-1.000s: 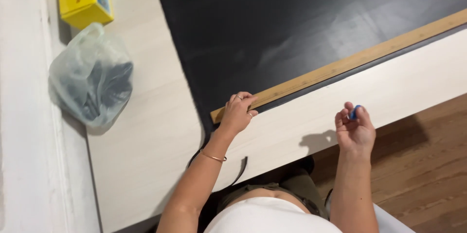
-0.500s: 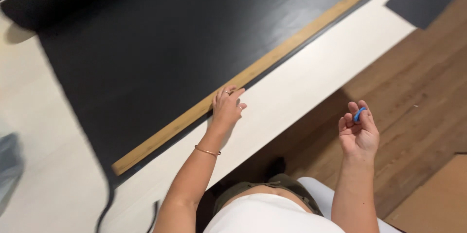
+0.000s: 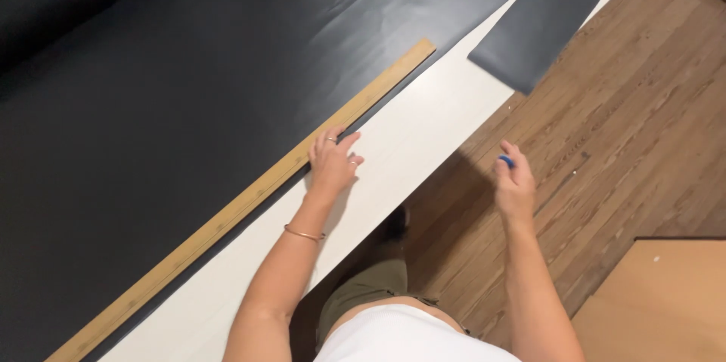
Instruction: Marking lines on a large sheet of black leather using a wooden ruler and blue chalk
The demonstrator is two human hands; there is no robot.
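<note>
Across the far and left part of the scene lies a big black sheet [image 3: 174, 97], spread flat over a white table [image 3: 423, 150], its near edge running on a slant from near left to far right. Seems laid out smooth so a straight line can be taken along it. Beyond the table to the right shows a brown wooden floor [image 3: 628, 128], with a tan board [image 3: 665, 301] at the near right corner. Hanging off the far right end of the table is a smaller dark grey piece [image 3: 541, 22], partly over the floor.

Along the near edge of the black sheet rests a long wooden ruler [image 3: 249, 196], set just inside that edge and parallel to it, likely as a guide. Pressed against the ruler's near side is the left hand [image 3: 333, 162], fingers spread flat, tips touching wood and palm on the table; not closed round anything, only bearing down, probably to keep the ruler from sliding.

Out over the floor, well apart from the table, hangs the right hand [image 3: 514, 184], pinching a small blue object [image 3: 506, 160] between thumb and fingertips. Too small to tell what kind of tool.
</note>
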